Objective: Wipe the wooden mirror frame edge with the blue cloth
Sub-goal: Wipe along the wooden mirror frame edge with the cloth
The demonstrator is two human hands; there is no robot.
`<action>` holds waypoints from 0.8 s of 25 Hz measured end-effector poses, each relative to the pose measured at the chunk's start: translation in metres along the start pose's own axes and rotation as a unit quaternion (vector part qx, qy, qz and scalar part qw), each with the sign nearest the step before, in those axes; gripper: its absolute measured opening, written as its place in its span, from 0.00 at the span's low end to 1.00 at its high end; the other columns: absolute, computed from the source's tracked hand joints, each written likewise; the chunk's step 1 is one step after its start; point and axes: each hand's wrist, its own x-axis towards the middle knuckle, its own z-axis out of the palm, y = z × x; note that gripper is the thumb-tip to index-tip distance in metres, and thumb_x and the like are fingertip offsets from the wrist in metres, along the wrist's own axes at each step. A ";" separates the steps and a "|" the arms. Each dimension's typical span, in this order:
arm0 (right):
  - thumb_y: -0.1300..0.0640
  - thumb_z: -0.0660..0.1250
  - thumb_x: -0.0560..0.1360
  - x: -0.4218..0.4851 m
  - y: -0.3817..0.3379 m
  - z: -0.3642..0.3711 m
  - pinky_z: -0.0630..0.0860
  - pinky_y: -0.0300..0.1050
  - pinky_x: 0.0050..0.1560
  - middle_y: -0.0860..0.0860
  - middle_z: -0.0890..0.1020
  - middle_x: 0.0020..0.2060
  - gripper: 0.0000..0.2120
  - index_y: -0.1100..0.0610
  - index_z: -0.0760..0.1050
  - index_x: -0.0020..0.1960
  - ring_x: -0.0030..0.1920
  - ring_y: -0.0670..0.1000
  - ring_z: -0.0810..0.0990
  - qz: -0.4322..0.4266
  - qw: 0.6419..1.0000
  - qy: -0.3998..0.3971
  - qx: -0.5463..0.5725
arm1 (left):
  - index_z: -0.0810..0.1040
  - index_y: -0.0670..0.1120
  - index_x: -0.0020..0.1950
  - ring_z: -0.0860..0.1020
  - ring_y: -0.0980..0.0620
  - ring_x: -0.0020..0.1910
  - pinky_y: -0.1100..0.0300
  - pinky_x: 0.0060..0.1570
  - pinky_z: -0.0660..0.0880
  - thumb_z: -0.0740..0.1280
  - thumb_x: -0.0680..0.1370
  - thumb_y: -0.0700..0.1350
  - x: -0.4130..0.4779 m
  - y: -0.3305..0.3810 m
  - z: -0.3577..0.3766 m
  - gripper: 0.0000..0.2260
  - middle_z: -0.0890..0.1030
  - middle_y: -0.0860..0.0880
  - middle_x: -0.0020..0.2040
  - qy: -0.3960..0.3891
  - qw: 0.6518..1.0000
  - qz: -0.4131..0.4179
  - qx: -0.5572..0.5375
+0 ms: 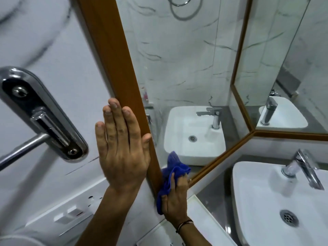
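Two hands: left hand (122, 153) flat-open on marble wall (58, 50); right hand (174, 201) fingers grip blue cloth (170, 176) against wooden frame (113, 50).

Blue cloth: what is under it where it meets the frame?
The cloth, bunched in the right hand, presses on the wooden frame's lower edge. The strip beneath it is covered, so its state cannot be seen. The left hand lies flat alongside.

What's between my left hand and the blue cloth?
In the head view, only the wooden frame separates the flat left hand from the blue cloth bunched in the right hand.
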 end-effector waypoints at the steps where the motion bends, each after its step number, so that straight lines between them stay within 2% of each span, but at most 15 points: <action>1: 0.38 0.56 0.83 -0.009 -0.010 0.007 0.52 0.71 0.88 0.62 0.58 0.88 0.38 0.26 0.39 0.86 0.87 0.69 0.58 0.125 0.988 0.014 0.089 | 0.40 0.41 0.90 0.42 0.45 0.90 0.48 0.89 0.42 0.46 0.92 0.56 -0.005 0.000 0.001 0.31 0.38 0.44 0.90 0.000 1.000 0.000 -0.007; 2: 0.32 0.55 0.83 -0.008 -0.019 0.009 0.54 0.71 0.87 0.59 0.57 0.89 0.35 0.20 0.38 0.82 0.88 0.66 0.58 0.210 0.962 0.054 0.167 | 0.40 0.41 0.90 0.42 0.46 0.90 0.49 0.89 0.42 0.45 0.92 0.56 -0.010 0.001 0.003 0.32 0.38 0.44 0.90 0.000 1.000 0.001 -0.009; 3: 0.26 0.53 0.83 0.001 -0.022 0.007 0.54 0.69 0.88 0.54 0.55 0.90 0.33 0.20 0.39 0.82 0.90 0.61 0.56 0.250 0.939 0.111 0.208 | 0.40 0.41 0.90 0.42 0.46 0.90 0.49 0.89 0.42 0.45 0.91 0.57 -0.014 0.002 0.006 0.32 0.38 0.44 0.90 0.004 1.000 0.006 -0.005; 5: 0.25 0.50 0.83 0.036 -0.008 -0.001 0.61 0.58 0.88 0.38 0.58 0.88 0.34 0.30 0.45 0.86 0.88 0.46 0.61 0.289 0.902 0.223 0.231 | 0.40 0.42 0.90 0.42 0.45 0.90 0.48 0.89 0.43 0.45 0.91 0.57 -0.013 0.003 0.010 0.32 0.38 0.44 0.90 0.012 1.000 0.008 -0.007; 6: 0.28 0.50 0.85 0.048 -0.010 -0.003 0.63 0.54 0.87 0.34 0.61 0.86 0.34 0.37 0.48 0.87 0.85 0.42 0.65 0.309 0.888 0.243 0.238 | 0.40 0.42 0.90 0.43 0.45 0.90 0.48 0.89 0.43 0.45 0.91 0.58 -0.012 0.003 0.011 0.32 0.38 0.44 0.90 0.009 1.000 -0.002 -0.011; 8: 0.26 0.50 0.84 0.046 -0.031 0.000 0.60 0.58 0.88 0.43 0.60 0.88 0.35 0.37 0.49 0.86 0.87 0.49 0.63 0.335 0.867 0.267 0.255 | 0.40 0.42 0.90 0.43 0.45 0.90 0.48 0.89 0.43 0.45 0.91 0.58 -0.015 0.004 0.013 0.33 0.38 0.44 0.90 0.015 1.000 -0.005 -0.005; 10: 0.21 0.50 0.81 0.035 -0.049 0.001 0.54 0.61 0.90 0.52 0.55 0.90 0.35 0.32 0.46 0.82 0.89 0.56 0.57 0.348 0.883 0.213 0.230 | 0.40 0.41 0.90 0.43 0.45 0.90 0.47 0.89 0.43 0.45 0.90 0.58 -0.021 0.003 0.015 0.33 0.39 0.43 0.90 0.013 1.000 -0.004 0.004; 11: 0.25 0.51 0.84 0.041 -0.047 -0.006 0.54 0.62 0.90 0.55 0.55 0.90 0.32 0.34 0.46 0.83 0.89 0.57 0.58 0.346 0.884 0.215 0.230 | 0.41 0.41 0.90 0.43 0.44 0.90 0.47 0.89 0.43 0.45 0.90 0.58 -0.022 0.003 0.016 0.33 0.39 0.42 0.90 0.011 1.000 -0.002 0.013; 13: 0.45 0.52 0.92 0.071 -0.016 -0.021 0.61 0.63 0.87 0.58 0.62 0.87 0.28 0.48 0.50 0.89 0.85 0.59 0.67 0.346 0.869 0.266 0.232 | 0.41 0.40 0.90 0.44 0.43 0.90 0.46 0.89 0.43 0.46 0.90 0.58 -0.023 0.004 0.017 0.34 0.40 0.41 0.90 0.011 1.000 0.000 0.017; 14: 0.51 0.52 0.93 0.079 -0.013 -0.024 0.64 0.61 0.85 0.59 0.66 0.86 0.27 0.54 0.51 0.90 0.82 0.60 0.70 0.358 0.861 0.280 0.229 | 0.42 0.40 0.90 0.44 0.43 0.90 0.46 0.89 0.44 0.46 0.90 0.58 -0.023 0.005 0.016 0.34 0.40 0.41 0.90 0.008 1.000 -0.003 0.014; 15: 0.51 0.52 0.93 0.079 -0.016 -0.022 0.66 0.59 0.85 0.58 0.66 0.85 0.27 0.55 0.51 0.90 0.81 0.60 0.71 0.363 0.856 0.285 0.234 | 0.42 0.40 0.90 0.44 0.43 0.90 0.46 0.89 0.44 0.46 0.90 0.58 -0.024 0.007 0.016 0.34 0.40 0.41 0.90 0.009 1.000 -0.001 0.012; 16: 0.47 0.52 0.92 0.067 -0.028 -0.015 0.64 0.57 0.86 0.57 0.64 0.87 0.29 0.50 0.50 0.90 0.83 0.60 0.69 0.364 0.856 0.277 0.242 | 0.42 0.40 0.90 0.44 0.43 0.90 0.46 0.89 0.44 0.46 0.90 0.58 -0.024 0.007 0.017 0.34 0.41 0.40 0.90 0.011 1.000 0.002 0.014; 18: 0.42 0.52 0.88 0.036 -0.044 0.002 0.58 0.62 0.89 0.53 0.58 0.89 0.30 0.38 0.46 0.87 0.88 0.58 0.62 0.366 0.872 0.208 0.251 | 0.42 0.39 0.90 0.45 0.42 0.90 0.46 0.90 0.44 0.46 0.91 0.58 -0.027 0.005 0.017 0.33 0.41 0.39 0.90 0.010 1.000 0.000 0.019; 19: 0.43 0.52 0.89 0.041 -0.042 -0.006 0.57 0.64 0.89 0.52 0.58 0.90 0.29 0.38 0.46 0.87 0.88 0.58 0.61 0.361 0.868 0.216 0.263 | 0.43 0.39 0.90 0.46 0.42 0.90 0.45 0.90 0.45 0.46 0.91 0.58 -0.027 0.005 0.018 0.33 0.42 0.39 0.90 0.011 1.000 0.005 0.021; 20: 0.46 0.52 0.91 0.058 -0.024 -0.015 0.58 0.64 0.88 0.54 0.60 0.89 0.28 0.43 0.47 0.89 0.87 0.60 0.63 0.347 0.865 0.246 0.266 | 0.43 0.39 0.90 0.46 0.41 0.90 0.45 0.89 0.45 0.46 0.91 0.58 -0.027 0.005 0.018 0.33 0.42 0.39 0.90 0.010 1.000 0.010 0.021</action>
